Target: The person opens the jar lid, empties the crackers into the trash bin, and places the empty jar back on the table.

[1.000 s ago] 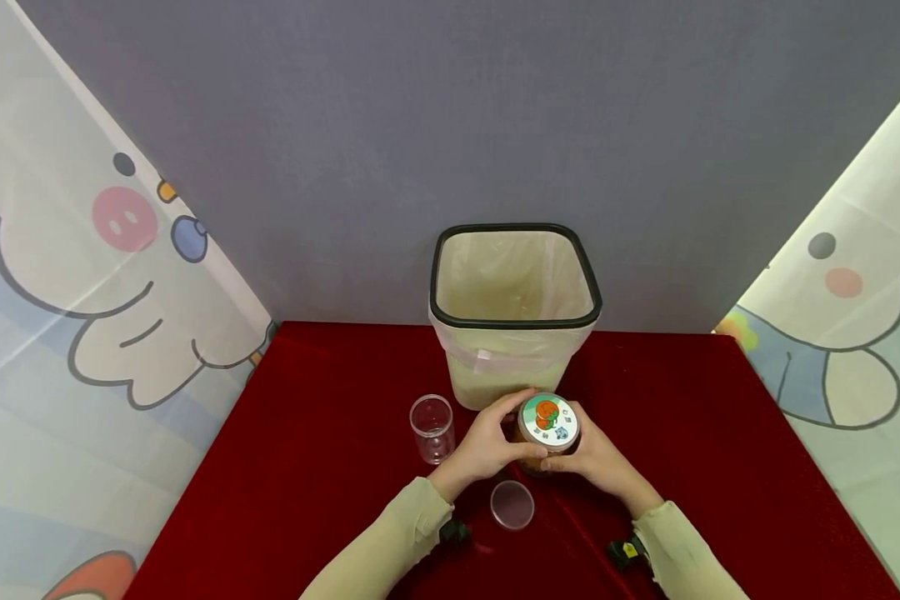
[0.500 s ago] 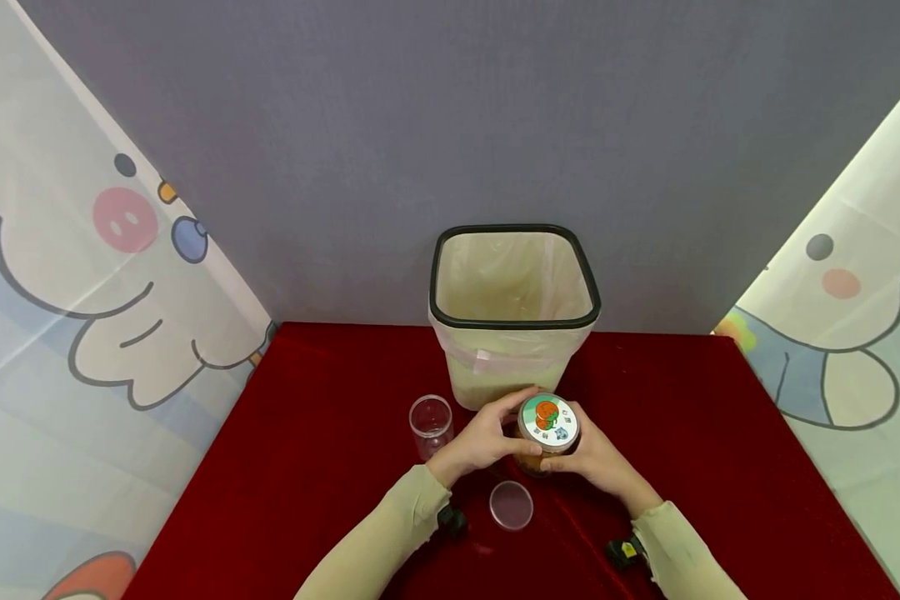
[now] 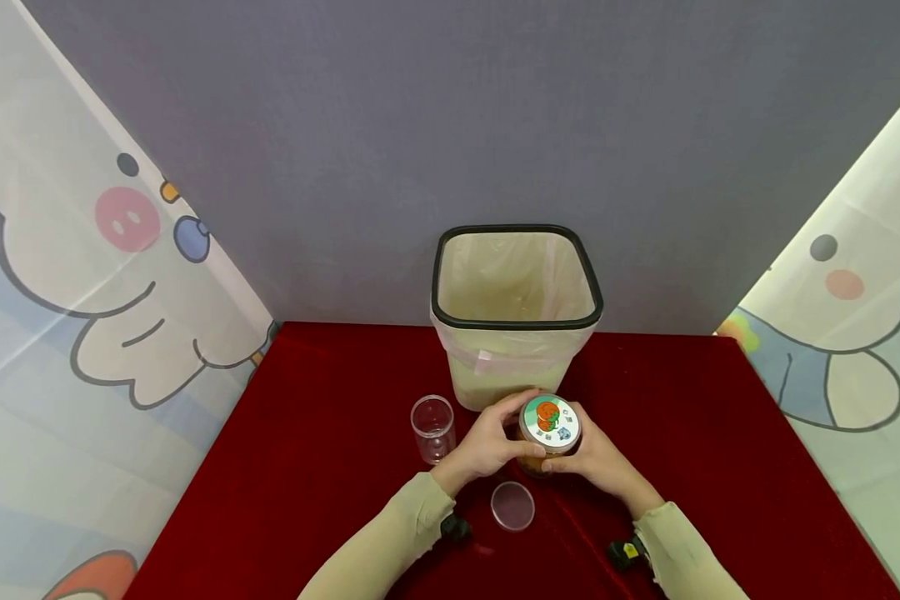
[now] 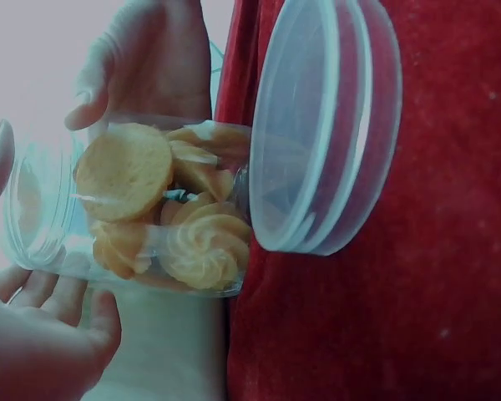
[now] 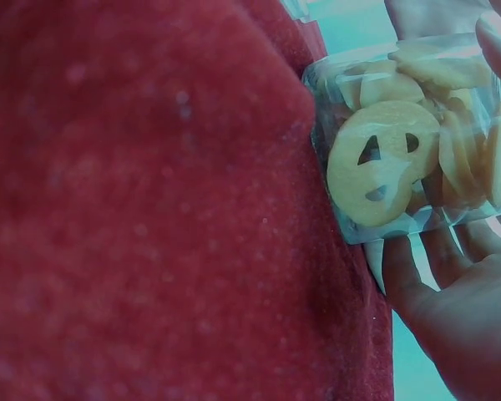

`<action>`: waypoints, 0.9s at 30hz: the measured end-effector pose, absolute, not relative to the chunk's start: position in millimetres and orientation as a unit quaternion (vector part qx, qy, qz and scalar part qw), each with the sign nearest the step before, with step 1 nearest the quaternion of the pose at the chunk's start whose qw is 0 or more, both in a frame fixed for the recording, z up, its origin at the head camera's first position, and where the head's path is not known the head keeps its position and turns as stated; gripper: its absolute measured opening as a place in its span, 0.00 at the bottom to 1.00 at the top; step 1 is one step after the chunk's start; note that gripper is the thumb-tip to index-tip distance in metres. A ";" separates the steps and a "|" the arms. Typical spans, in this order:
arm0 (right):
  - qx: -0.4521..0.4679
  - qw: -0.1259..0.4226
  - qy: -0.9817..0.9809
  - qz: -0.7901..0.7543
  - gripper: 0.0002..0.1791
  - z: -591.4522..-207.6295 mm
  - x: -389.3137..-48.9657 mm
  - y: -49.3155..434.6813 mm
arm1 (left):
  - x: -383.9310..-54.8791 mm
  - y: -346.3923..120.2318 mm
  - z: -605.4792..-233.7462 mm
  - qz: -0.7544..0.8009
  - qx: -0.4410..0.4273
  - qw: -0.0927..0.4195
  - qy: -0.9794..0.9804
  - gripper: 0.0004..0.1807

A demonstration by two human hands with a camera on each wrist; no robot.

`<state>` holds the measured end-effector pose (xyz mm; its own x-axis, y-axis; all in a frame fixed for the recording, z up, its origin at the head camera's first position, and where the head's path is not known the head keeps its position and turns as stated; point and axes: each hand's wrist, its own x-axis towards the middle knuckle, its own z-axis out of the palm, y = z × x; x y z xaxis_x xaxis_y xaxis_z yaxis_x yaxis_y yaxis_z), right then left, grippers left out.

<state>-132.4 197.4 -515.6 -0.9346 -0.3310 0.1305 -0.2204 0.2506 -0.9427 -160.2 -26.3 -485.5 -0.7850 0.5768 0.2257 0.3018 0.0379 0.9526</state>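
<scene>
Both hands hold a clear cookie jar (image 3: pixel 549 423) in front of the bin, one from each side. My left hand (image 3: pixel 487 443) wraps its left side, with the thumb near the front rim; my right hand (image 3: pixel 598 457) grips its right side. The jar's white and green lid has orange fruit printed on it. Swirled and round cookies (image 4: pixel 204 245) show through the wall in the left wrist view, and a face-shaped cookie (image 5: pixel 382 163) in the right wrist view. The jar's base is close to the red cloth. Closer to me lies a clear round lid (image 3: pixel 512 506).
An open transparent jar (image 3: pixel 433 433) stands left of my left hand. Behind the hands is a bin (image 3: pixel 487 377) with a black rim and a white liner. Red cloth (image 3: pixel 330 417) covers the table, which meets a grey wall (image 3: pixel 360 167) at the back.
</scene>
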 end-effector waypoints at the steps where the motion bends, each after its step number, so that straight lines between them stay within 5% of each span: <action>1: -0.174 0.046 0.790 -0.587 0.50 -515.6 -132.3 197.4 | -159.4 -25.9 -485.6 0.625 0.306 0.109 0.710 0.46; 15: -0.164 0.041 0.794 -0.584 0.49 -515.2 -131.8 196.0 | -146.8 -22.4 -482.0 0.651 0.281 0.085 0.700 0.46; 27: -0.181 0.024 0.789 -0.587 0.47 -517.6 -131.5 194.7 | -136.7 -15.5 -491.4 0.640 0.251 0.005 0.726 0.45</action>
